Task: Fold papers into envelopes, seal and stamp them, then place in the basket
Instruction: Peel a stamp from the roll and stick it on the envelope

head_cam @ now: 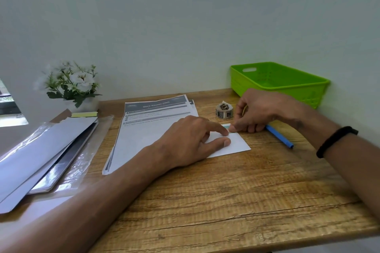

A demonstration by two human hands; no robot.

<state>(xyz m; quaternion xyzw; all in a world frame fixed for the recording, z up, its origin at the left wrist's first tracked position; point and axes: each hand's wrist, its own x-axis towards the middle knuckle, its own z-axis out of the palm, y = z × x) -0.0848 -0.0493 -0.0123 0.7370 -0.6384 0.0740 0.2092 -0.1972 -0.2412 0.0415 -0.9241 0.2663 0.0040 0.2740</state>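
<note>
At frame centre, the left hand [191, 139] presses flat the envelope [230, 144]; the right hand [255, 113] pinches a stamp [226, 126] at its upper corner, basket [287, 86] just behind.

a white envelope [230, 145] is pressed flat on the wooden table [226, 201] by the left hand [191, 139], index finger and thumb extended. a stamp [226, 126] at the envelope's far corner is pinched by the right hand [255, 111]. beyond the envelope a stamp roll [224, 110] and green basket [277, 83] are seen; printed papers [148, 123] lie under the envelope's left part, a blue pen [280, 137] to its right.
</note>
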